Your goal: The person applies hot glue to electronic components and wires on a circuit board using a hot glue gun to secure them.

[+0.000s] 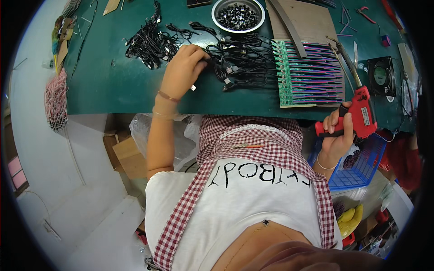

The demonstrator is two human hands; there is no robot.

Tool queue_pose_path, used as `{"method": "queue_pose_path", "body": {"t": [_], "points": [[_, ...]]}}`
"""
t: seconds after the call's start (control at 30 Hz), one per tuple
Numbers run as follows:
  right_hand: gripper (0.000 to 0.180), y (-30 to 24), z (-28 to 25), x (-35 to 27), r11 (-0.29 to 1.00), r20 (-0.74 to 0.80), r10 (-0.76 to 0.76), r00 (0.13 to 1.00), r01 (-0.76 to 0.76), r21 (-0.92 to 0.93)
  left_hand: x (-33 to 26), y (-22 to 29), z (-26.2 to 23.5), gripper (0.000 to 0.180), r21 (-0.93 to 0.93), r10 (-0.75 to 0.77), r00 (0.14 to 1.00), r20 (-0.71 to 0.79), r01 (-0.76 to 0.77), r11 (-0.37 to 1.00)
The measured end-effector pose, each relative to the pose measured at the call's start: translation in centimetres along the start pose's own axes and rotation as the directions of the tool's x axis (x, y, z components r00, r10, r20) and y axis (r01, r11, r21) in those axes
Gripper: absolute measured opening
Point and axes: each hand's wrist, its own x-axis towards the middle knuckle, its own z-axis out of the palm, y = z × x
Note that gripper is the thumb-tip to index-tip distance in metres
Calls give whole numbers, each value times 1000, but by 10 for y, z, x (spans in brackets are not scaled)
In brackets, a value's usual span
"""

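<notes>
My left hand (184, 67) is closed over a black USB cable at the near side of the bench, and a metal plug (193, 87) pokes out below the palm. Right of it lie several black USB cables (244, 67), stretching toward a row of green circuit boards (284, 77). Dark, red and blue wires (318, 81) fan out from the boards' right side. My right hand (339, 135) grips a red soldering gun (363, 113) by its handle at the bench's front edge. The gun's metal tip points up and left, over the cardboard's right edge.
A pile of black cables (151, 45) lies at the left. Behind stands a bowl (216, 22) of small metal parts. A grey metal bar (289, 31) crosses the cardboard (312, 18). At right are a black fan-like unit (382, 79) and red-handled pliers (368, 18). Below sits a blue basket (355, 178).
</notes>
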Motion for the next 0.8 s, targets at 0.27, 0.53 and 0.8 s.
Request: {"method": "queue_pose_path", "body": {"t": [0.27,0.53,0.8], "points": [[23,1,1,1,998,-68,35,997,-31,63,13,-14,-7,20,-429,-466,853,-236,339,837],[27,-1,6,1,1000,-7,21,1000,-21,0,33,-42,-3,21,-493,-393,909,-138,281,823],[26,-3,6,2,999,-34,33,999,-33,2,53,-11,-15,24,-843,-460,866,-196,92,531]]}}
